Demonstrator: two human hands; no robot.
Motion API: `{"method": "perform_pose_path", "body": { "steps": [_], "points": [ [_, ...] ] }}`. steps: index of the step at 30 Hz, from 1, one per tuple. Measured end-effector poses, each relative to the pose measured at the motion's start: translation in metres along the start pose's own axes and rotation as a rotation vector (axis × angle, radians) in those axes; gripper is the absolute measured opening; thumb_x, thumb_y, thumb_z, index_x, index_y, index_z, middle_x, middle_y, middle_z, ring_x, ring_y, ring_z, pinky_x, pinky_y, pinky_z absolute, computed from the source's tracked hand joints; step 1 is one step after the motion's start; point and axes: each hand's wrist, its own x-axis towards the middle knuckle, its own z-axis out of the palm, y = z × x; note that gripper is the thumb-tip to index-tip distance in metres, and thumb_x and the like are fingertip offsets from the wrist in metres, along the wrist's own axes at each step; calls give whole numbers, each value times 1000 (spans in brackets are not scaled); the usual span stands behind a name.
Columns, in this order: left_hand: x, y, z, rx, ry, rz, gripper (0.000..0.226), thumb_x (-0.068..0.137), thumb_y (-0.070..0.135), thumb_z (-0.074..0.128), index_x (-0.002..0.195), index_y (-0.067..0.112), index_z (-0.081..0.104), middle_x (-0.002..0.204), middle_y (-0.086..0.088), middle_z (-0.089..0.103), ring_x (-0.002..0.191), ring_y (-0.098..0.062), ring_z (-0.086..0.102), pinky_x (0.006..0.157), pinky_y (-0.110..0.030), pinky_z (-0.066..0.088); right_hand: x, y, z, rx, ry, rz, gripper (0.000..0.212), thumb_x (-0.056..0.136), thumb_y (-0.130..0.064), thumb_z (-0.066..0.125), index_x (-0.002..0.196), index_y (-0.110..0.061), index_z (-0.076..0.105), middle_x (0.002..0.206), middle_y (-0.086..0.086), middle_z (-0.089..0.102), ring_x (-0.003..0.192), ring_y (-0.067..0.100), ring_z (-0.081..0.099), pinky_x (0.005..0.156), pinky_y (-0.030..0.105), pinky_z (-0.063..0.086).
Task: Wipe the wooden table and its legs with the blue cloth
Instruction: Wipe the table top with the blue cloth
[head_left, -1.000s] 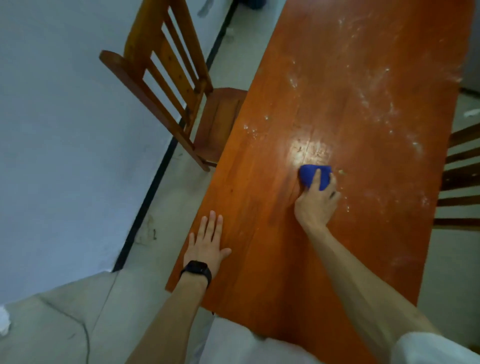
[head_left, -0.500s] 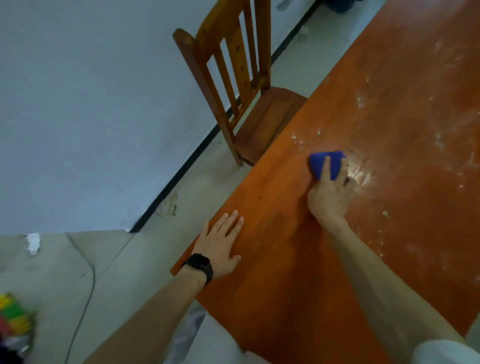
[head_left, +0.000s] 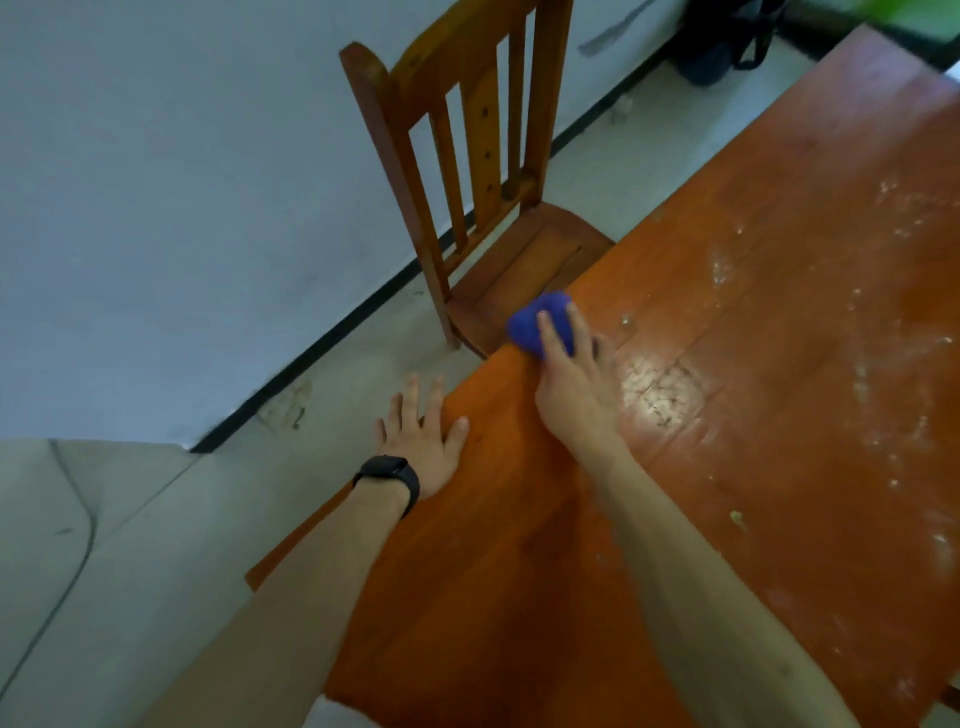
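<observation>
1. Table: wooden, with a reddish-orange top that is streaked with white dust on its far and right parts.
2. Chair: wooden, with a slatted back, its seat just beside the table's left edge.
3. Right hand: fingers lie nearly straight over the blue cloth, pressing it down.
4. Left hand: flat on the table's left edge, fingers spread, holding nothing.
5. Blue cloth: bunched at the table's left edge, next to the chair seat.
6. Black watch: on the left wrist.

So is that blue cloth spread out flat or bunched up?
Bunched up: the blue cloth forms a small rounded wad under the right hand.
</observation>
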Motion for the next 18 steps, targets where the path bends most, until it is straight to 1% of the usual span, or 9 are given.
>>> {"method": "perform_pose_path", "body": {
  "steps": [2,4,6,7,11,13,15,16,18],
  "points": [
    [0,0,-1,25,-29,6,68,97,65,9,152,35,-19,160,-2,-27,150,-28,-14,119,-50,-6,4,49,-15,75,15,430,70,92,-21,43,155,-31,14,163,6,6,137,41,26,111,51,26],
    [2,1,-2,35,-52,-1,69,97,65,8,151,35,-22,160,-3,-29,150,-28,-15,120,-50,-6,0,77,-30,133,36,663,67,93,-23,41,156,-24,16,162,13,6,133,45,27,111,50,24],
    [6,2,-3,43,-66,-9,70,96,66,6,150,35,-23,160,-4,-28,150,-28,-15,120,-50,-6,5,70,-35,169,77,666,63,96,-23,41,155,-20,20,161,17,9,129,45,30,110,48,25],
    [7,2,-3,54,-74,-10,70,95,67,6,150,35,-24,160,-5,-28,150,-29,-15,120,-50,-6,11,56,-37,179,113,604,62,97,-24,41,155,-20,20,160,17,10,128,44,31,109,48,27],
    [5,7,-5,66,-82,-50,71,95,68,7,151,36,-21,161,-4,-25,150,-27,-14,120,-49,-5,36,-18,-25,121,70,112,66,95,-28,48,154,-30,17,161,12,6,130,36,28,104,47,32],
    [0,9,-5,62,-97,-56,70,95,68,7,152,36,-20,161,-3,-25,150,-26,-15,121,-49,-4,47,-26,-11,44,-3,-43,63,96,-32,47,154,-27,21,161,11,10,133,37,29,102,49,33],
    [-3,10,-6,82,-102,-45,71,95,68,6,152,35,-19,161,-3,-26,150,-25,-16,122,-49,-4,56,-3,-4,23,28,12,63,97,-31,45,154,-21,21,161,12,14,133,37,30,102,51,34],
    [-2,10,-8,86,-101,-37,72,95,68,6,153,34,-19,161,-4,-26,150,-24,-17,122,-48,-5,59,13,-7,49,73,119,67,95,-26,46,155,-20,17,160,12,14,134,37,29,105,52,32],
    [1,9,-10,83,-93,-28,72,95,68,6,153,33,-19,161,-5,-25,149,-24,-19,121,-47,-8,58,50,-17,154,121,440,74,91,-20,47,155,-21,10,160,12,11,137,38,24,111,54,25]
  ]
}}
